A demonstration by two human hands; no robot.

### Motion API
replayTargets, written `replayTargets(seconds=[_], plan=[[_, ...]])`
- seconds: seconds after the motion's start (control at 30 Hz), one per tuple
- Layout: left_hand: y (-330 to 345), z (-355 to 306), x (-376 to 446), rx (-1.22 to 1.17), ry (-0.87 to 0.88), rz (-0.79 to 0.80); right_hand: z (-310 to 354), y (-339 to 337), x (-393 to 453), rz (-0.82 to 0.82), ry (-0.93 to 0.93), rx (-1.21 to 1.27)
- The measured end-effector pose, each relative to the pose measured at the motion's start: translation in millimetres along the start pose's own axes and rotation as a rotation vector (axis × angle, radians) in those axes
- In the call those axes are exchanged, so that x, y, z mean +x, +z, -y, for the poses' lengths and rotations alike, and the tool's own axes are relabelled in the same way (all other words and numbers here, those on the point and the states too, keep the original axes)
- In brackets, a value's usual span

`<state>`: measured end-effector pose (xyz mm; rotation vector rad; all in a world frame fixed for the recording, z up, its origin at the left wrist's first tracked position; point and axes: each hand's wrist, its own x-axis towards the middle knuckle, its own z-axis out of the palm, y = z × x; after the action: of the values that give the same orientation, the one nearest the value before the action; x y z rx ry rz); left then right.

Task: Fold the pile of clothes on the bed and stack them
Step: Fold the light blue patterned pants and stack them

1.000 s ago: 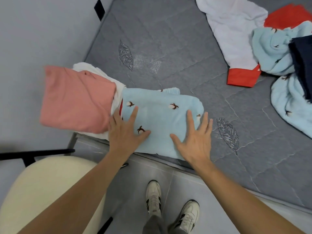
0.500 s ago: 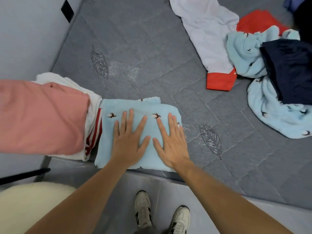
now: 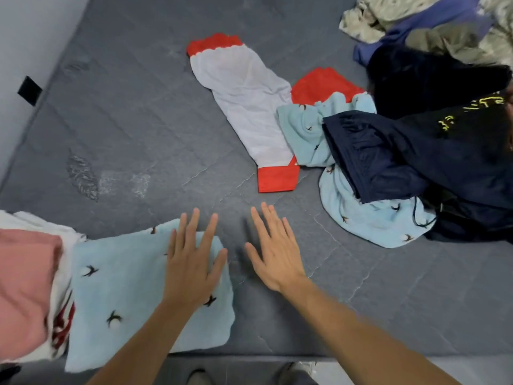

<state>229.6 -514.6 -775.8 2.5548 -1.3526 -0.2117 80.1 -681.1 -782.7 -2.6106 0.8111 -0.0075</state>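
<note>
Folded blue garment point(image 3: 125, 295) lies lengthwise, seemingly toward the bed edge.

Home bedroom: grey quilted mattress point(image 3: 138, 129), loose clothes pile point(image 3: 402, 151), plain wall point(image 3: 25, 37).

The bed point(image 3: 138, 120) is covered in dark grey quilted fabric with stitched diamond lines and a few silvery leaf motifs point(image 3: 82, 176). The folded towel-like cloth point(image 3: 125, 295) at the near edge is pale blue, dotted with small dark bird shapes. Beside it lies a salmon-pink garment point(image 3: 25, 287) over a white one with red stripes point(image 3: 62, 320). Further off, a white garment point(image 3: 247, 107) has bright red cuffs and hem. A crumpled pale blue piece point(image 3: 369, 218) carries the same bird print. Over it lies a navy garment point(image 3: 402, 157), then a black one with yellow lettering point(image 3: 469, 107), a purple-blue one point(image 3: 433, 20), and a beige-olive camouflage piece point(image 3: 374, 15).
</note>
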Motion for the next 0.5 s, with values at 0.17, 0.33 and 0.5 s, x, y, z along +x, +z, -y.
replayTargets(seconds=[0.17, 0.33, 0.5], plan=[[7.3, -70.8, 64.4, -0.083, -0.033, 0.065, -67.7, -42.1, 28.5, -0.019, -0.006, 0.009], [26.5, -113.9, 120.6, -0.355, -0.225, 0.161, -115.4, -61.2, 65.6, 0.089, -0.051, 0.089], [53.1, -120.6, 183.2, -0.649, -0.349, 0.165, -137.1, -46.5, 110.5, 0.189, 0.172, 0.355]])
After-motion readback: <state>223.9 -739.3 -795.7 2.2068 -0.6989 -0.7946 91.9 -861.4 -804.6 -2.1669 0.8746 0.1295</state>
